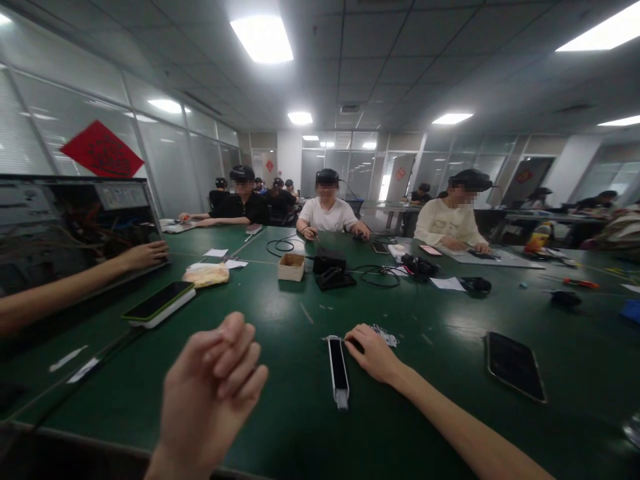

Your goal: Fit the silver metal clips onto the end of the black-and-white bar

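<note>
My left hand (215,380): hanging up in the near part of the scene, left of the middle, fingers curling in toward the palm and bunching together; can't tell if they're pinching anything tiny, tbh
My right hand (373,353): resting low over the green table (280,420), fingers bending down by the far end of the slim device; I can't tell if the tips are touching it or pinching something
Slim device (339,370): lying between my two hands, just left of the right one, dark face up with a pale rim, grey end pointing at me
Little metal bits (386,335): scattering just past my right hand, kinda too small to make out
Black phone (515,365): lying well off to the right, near side
Green-edged phone (160,301): sitting to the left, on top of a white box (167,311)
Open computer case (75,223): standing at the far left, a neighbor's hand (145,255) reaching to its near edge
Small cardboard box (291,269): sitting farther out in the middle, just left of some black gear (330,265)
Folks across: a person in a white shirt (327,217) is sitting straight ahead, and one in a cream top (447,220) is working to the right
</note>
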Demonstrator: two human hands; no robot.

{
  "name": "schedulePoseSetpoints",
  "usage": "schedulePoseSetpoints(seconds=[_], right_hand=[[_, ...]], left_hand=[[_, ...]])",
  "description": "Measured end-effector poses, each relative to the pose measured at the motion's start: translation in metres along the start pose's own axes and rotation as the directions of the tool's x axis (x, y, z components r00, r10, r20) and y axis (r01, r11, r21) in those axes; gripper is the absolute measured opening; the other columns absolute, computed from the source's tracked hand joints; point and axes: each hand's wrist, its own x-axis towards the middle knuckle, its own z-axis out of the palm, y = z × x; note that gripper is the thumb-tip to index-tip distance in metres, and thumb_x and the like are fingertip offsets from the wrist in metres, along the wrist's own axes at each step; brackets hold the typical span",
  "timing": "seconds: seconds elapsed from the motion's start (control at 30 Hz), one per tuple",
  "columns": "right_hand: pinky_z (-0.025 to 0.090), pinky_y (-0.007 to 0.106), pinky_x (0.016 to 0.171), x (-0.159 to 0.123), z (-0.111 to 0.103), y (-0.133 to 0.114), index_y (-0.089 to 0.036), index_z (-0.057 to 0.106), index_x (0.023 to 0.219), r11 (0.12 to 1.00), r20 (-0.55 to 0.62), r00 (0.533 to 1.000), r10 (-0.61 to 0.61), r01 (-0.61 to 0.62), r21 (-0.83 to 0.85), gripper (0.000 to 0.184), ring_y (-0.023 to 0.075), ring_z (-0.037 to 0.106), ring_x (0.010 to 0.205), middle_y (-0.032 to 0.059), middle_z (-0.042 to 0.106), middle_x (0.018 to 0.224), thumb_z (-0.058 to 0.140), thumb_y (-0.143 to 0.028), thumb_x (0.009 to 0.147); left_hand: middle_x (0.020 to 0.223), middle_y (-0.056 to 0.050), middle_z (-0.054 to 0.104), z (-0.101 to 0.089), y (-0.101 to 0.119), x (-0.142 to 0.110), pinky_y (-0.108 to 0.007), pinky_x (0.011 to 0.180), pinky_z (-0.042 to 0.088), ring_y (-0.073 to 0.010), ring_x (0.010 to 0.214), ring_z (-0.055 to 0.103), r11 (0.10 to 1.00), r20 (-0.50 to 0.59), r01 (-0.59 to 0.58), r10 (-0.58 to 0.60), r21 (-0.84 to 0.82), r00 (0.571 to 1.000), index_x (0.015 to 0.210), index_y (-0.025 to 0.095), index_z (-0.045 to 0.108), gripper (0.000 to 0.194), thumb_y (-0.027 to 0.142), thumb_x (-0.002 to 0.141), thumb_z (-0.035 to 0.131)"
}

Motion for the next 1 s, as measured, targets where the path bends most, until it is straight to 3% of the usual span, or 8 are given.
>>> schedulePoseSetpoints(seconds=[0.03,0.13,0.23,0.37,0.57,0.7,0.87,1.0], right_hand=[[0.046,0.032,0.08,0.0,0.0,0.0,-0.016,0.063,0.095,1.0,0.003,1.0,0.005,-0.005,-0.005,0.019,0.0175,0.054,0.089,0.006,0.06,0.096,0.046,-0.023,0.091],[0.046,0.033,0.081,0.0,0.0,0.001,-0.016,0.062,0.095,1.0,0.008,1.0,-0.007,0.007,-0.022,0.019,0.0182,0.054,0.09,0.0065,0.06,0.096,0.046,-0.024,0.092],[0.046,0.034,0.081,0.0,0.0,0.002,-0.016,0.062,0.096,0.999,0.004,1.0,-0.029,0.029,-0.03,0.019,0.0185,0.054,0.09,0.0072,0.06,0.096,0.045,-0.025,0.092],[0.046,0.033,0.08,-0.001,0.0,0.001,-0.017,0.062,0.095,0.999,0.0,1.0,-0.023,0.023,-0.028,0.018,0.0182,0.054,0.089,0.0067,0.06,0.096,0.045,-0.023,0.092],[0.045,0.033,0.081,0.0,0.0,0.003,-0.016,0.061,0.094,0.998,-0.012,0.999,-0.04,0.039,-0.038,0.017,0.0177,0.054,0.088,0.0059,0.06,0.094,0.046,-0.024,0.091],[0.045,0.032,0.081,0.001,0.002,0.003,-0.016,0.061,0.093,0.997,-0.029,0.998,-0.058,0.056,-0.056,0.016,0.0173,0.054,0.088,0.006,0.06,0.093,0.046,-0.022,0.091],[0.044,0.03,0.076,0.001,-0.005,-0.001,-0.016,0.062,0.094,0.978,0.001,0.994,-0.112,0.111,-0.177,0.019,0.0164,0.054,0.085,0.0058,0.061,0.093,0.045,-0.023,0.092],[0.042,0.03,0.077,0.003,-0.028,0.012,-0.015,0.062,0.096,0.928,-0.028,0.989,-0.143,0.124,-0.35,0.023,0.0176,0.053,0.086,0.0074,0.061,0.096,0.043,-0.028,0.094]], left_hand=[[0.048,0.005,0.028,0.014,0.002,0.005,-0.019,0.032,0.028,-0.0063,0.036,0.022,0.981,0.054,0.096,-0.088,-0.17,0.995,0.062,0.021,0.044,0.031,0.038,0.088,0.04],[0.049,0.009,0.02,0.05,0.004,0.013,-0.015,0.034,0.024,-0.0036,0.037,0.012,0.73,0.31,0.392,-0.254,-0.56,0.916,0.061,0.019,0.039,0.025,0.029,0.076,0.055],[0.048,0.01,0.022,0.064,0.001,0.013,-0.014,0.037,0.023,-0.0029,0.038,0.013,0.53,0.465,0.516,-0.24,-0.673,0.852,0.062,0.017,0.04,0.024,0.023,0.073,0.06],[0.048,0.01,0.027,0.066,-0.005,0.012,-0.014,0.038,0.023,-0.0029,0.039,0.016,0.458,0.549,0.576,-0.207,-0.677,0.81,0.062,0.016,0.042,0.023,0.023,0.074,0.061],[0.047,0.011,0.03,0.071,-0.009,0.013,-0.014,0.039,0.023,-0.0021,0.038,0.018,0.534,0.567,0.587,-0.225,-0.609,0.793,0.067,0.016,0.046,0.023,0.023,0.072,0.067],[0.044,0.012,0.029,0.076,-0.016,0.019,-0.014,0.039,0.022,-0.0013,0.036,0.018,0.641,0.553,0.558,-0.241,-0.526,0.798,0.065,0.016,0.046,0.026,0.025,0.069,0.07],[0.04,0.013,0.029,0.08,-0.037,0.051,-0.016,0.039,0.019,-0.0014,0.035,0.019,0.849,0.455,0.367,-0.174,-0.38,0.874,0.068,0.016,0.048,0.022,0.028,0.067,0.067],[0.046,0.01,0.04,0.076,-0.071,0.091,-0.016,0.042,0.022,-0.0034,0.04,0.031,0.986,0.377,0.148,-0.109,-0.077,0.92,0.071,0.016,0.048,0.017,0.029,0.069,0.06]])
